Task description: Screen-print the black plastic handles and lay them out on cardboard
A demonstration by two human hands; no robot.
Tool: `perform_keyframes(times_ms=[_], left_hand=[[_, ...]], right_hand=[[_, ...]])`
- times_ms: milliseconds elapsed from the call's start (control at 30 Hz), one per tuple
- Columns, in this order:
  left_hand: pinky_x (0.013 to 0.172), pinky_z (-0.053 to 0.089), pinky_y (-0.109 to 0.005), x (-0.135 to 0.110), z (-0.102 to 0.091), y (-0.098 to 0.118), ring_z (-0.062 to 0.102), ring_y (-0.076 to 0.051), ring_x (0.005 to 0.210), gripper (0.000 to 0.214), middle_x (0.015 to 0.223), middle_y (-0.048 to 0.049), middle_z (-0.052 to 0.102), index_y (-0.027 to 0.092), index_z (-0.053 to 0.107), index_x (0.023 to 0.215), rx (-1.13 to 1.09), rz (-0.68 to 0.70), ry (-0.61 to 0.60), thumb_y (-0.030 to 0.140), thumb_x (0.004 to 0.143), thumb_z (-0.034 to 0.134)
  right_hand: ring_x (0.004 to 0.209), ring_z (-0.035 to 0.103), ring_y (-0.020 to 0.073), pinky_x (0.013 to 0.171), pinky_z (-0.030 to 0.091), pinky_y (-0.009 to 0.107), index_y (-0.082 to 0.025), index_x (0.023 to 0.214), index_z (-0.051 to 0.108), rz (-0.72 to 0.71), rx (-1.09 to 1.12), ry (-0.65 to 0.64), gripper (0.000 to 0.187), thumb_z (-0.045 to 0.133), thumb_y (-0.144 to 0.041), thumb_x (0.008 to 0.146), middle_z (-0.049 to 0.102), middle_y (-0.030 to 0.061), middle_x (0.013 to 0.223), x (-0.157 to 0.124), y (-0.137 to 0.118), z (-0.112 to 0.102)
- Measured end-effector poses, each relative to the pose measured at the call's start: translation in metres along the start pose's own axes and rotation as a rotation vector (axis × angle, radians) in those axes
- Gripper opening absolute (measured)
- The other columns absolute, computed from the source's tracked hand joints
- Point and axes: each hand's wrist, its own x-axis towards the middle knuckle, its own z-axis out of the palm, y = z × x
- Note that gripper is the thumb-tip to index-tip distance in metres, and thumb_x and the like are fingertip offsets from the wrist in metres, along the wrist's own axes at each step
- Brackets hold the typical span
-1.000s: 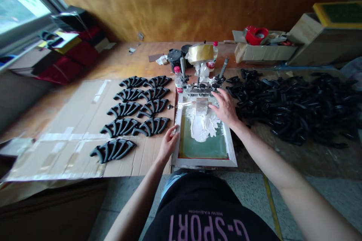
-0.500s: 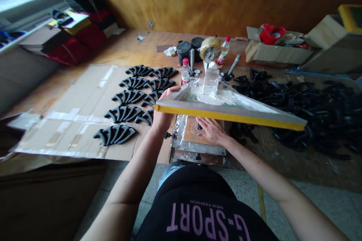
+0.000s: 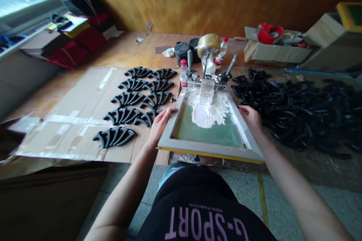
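Note:
A screen printing frame [image 3: 203, 148] with a grey border, yellow front edge and green mesh lies low before me, hinged at its back. My left hand [image 3: 160, 125] grips its left side, thumb on top. On the opposite side, the fingers of my right hand [image 3: 252, 119] are closed at the frame's edge, partly hidden. Thick white ink [image 3: 207, 116] spreads over the rear half of the mesh. A squeegee [image 3: 207, 89] stands in that ink. The wooden board beneath is now covered by the frame.
Black curved handle-like parts [image 3: 115, 136] lie in fanned rows on cardboard at left. A large heap of similar black parts [image 3: 296, 109] covers the right side. Behind the frame stand metal clamps [image 3: 223, 77], a tape roll [image 3: 209, 45], bottles [image 3: 183, 73] and dark tubs [image 3: 182, 52].
The raised frame has come down over the board. My right hand has left the small black part on the board and moved to the frame's right edge. My left hand has lowered with the frame.

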Motion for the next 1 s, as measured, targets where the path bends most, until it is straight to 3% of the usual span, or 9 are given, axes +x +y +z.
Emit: perform_keyframes(times_ms=[100,167,267,367,433,567,633,800,1000], left_hand=[[0.064,0.048,-0.026,-0.007,-0.003,-0.036,0.061,-0.017,0.073,0.053,0.087,-0.0044,0.069,0.017,0.066,0.115,0.094,-0.121,0.020,0.052,0.075,0.069],[0.061,0.047,-0.026,-0.007,-0.001,-0.061,0.060,-0.017,0.069,0.062,0.082,-0.0034,0.068,0.018,0.060,0.127,0.105,-0.184,0.037,0.047,0.074,0.070],[0.060,0.046,-0.025,0.000,0.003,-0.092,0.059,-0.015,0.065,0.066,0.076,-0.0013,0.066,0.018,0.056,0.133,0.135,-0.218,0.056,0.043,0.074,0.070],[0.061,0.046,-0.024,0.006,0.001,-0.110,0.058,-0.014,0.066,0.062,0.075,-0.0005,0.066,0.018,0.058,0.130,0.154,-0.214,0.067,0.042,0.074,0.070],[0.061,0.046,-0.024,0.009,-0.003,-0.117,0.058,-0.015,0.065,0.060,0.075,-0.0003,0.065,0.018,0.060,0.127,0.158,-0.224,0.058,0.043,0.074,0.070],[0.059,0.045,-0.023,0.011,-0.008,-0.124,0.058,-0.014,0.066,0.057,0.076,-0.0012,0.065,0.018,0.061,0.126,0.176,-0.214,0.000,0.048,0.077,0.066],[0.059,0.044,-0.023,0.012,-0.009,-0.125,0.058,-0.014,0.066,0.058,0.077,-0.0020,0.065,0.017,0.061,0.126,0.180,-0.201,-0.022,0.049,0.079,0.064],[0.055,0.043,-0.022,0.010,-0.008,-0.122,0.057,-0.014,0.062,0.059,0.075,-0.0020,0.065,0.016,0.062,0.124,0.178,-0.215,0.007,0.050,0.076,0.066],[0.055,0.043,-0.023,0.006,-0.005,-0.110,0.058,-0.014,0.063,0.062,0.076,-0.0021,0.065,0.016,0.059,0.126,0.153,-0.235,0.016,0.049,0.075,0.067]], right_hand=[[0.098,0.064,0.0251,0.089,0.053,0.045,-0.019,0.134,0.054,-0.176,-0.036,0.113,0.053,0.061,-0.036,0.084,0.053,0.0147,0.136,0.026,-0.035,0.010],[0.112,0.058,0.0280,0.096,0.050,0.046,-0.021,0.140,0.047,-0.343,-0.111,0.103,0.065,0.069,-0.033,0.079,0.041,0.0146,0.146,0.036,-0.067,0.027],[0.112,0.056,0.0286,0.094,0.049,0.043,-0.019,0.128,0.056,-0.430,-0.272,-0.061,0.051,0.070,-0.028,0.079,0.056,0.0135,0.128,0.042,-0.101,0.057],[0.095,0.061,0.0235,0.082,0.050,0.033,-0.020,0.105,0.063,-0.385,-0.395,-0.299,0.022,0.064,-0.025,0.084,0.067,0.0082,0.101,0.028,-0.106,0.074],[0.089,0.063,0.0210,0.076,0.047,0.028,-0.020,0.098,0.065,-0.425,-0.415,-0.406,0.013,0.059,-0.021,0.086,0.069,0.0067,0.097,0.009,-0.099,0.073],[0.085,0.064,0.0162,0.070,0.043,0.024,-0.022,0.098,0.068,-0.665,-0.303,-0.629,0.029,0.051,-0.006,0.081,0.070,0.0025,0.100,-0.022,-0.085,0.050],[0.080,0.063,0.0153,0.067,0.041,0.024,-0.024,0.093,0.069,-0.699,-0.275,-0.706,0.027,0.054,-0.007,0.079,0.070,-0.0002,0.093,-0.026,-0.084,0.041],[0.090,0.063,0.0188,0.072,0.043,0.026,-0.022,0.095,0.069,-0.622,-0.285,-0.486,0.025,0.052,-0.008,0.082,0.070,0.0042,0.096,-0.033,-0.085,0.049],[0.085,0.066,0.0185,0.071,0.047,0.027,-0.024,0.102,0.069,-0.613,-0.215,-0.489,0.018,0.059,-0.022,0.087,0.071,0.0018,0.095,-0.036,-0.090,0.053]])
